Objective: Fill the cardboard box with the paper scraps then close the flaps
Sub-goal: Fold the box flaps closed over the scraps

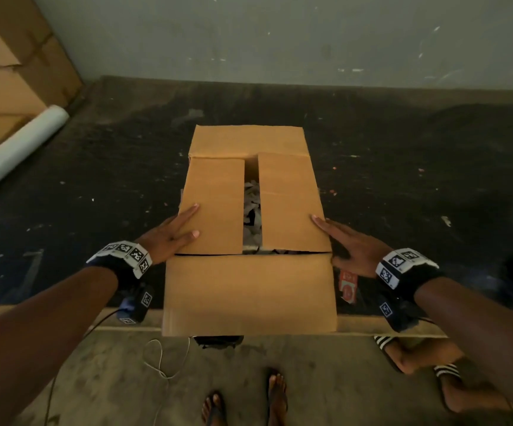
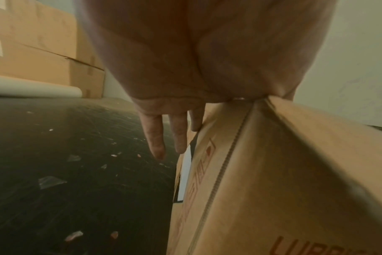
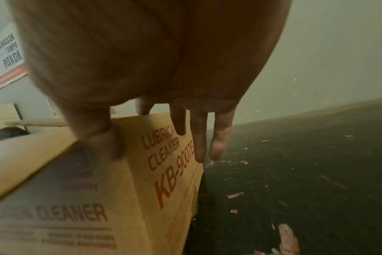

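Observation:
A brown cardboard box [image 1: 249, 296] stands on the dark table, its two side flaps folded down with a narrow gap between them. Grey and white paper scraps [image 1: 251, 210] show through that gap. The far flap [image 1: 246, 139] and the near flap [image 1: 249, 290] lie spread outward. My left hand [image 1: 172, 232] rests flat, fingers straight, on the left flap's [image 1: 215, 204] outer edge. My right hand [image 1: 344, 241] lies flat along the right flap's [image 1: 289, 204] outer edge. In the wrist views the left hand's fingers [image 2: 157, 138] and the right hand's fingers [image 3: 218, 138] hang straight beside the printed box sides [image 3: 164, 172].
Small paper bits [image 2: 50, 181] litter the dark table top [image 1: 95, 179]. A white roll [image 1: 15, 146] and large cardboard boxes [image 1: 9, 72] stand at the back left. An orange packet [image 1: 349, 285] lies by the box's right side. Bare feet [image 1: 246, 401] and another person's sandalled feet [image 1: 418, 361] are below the table edge.

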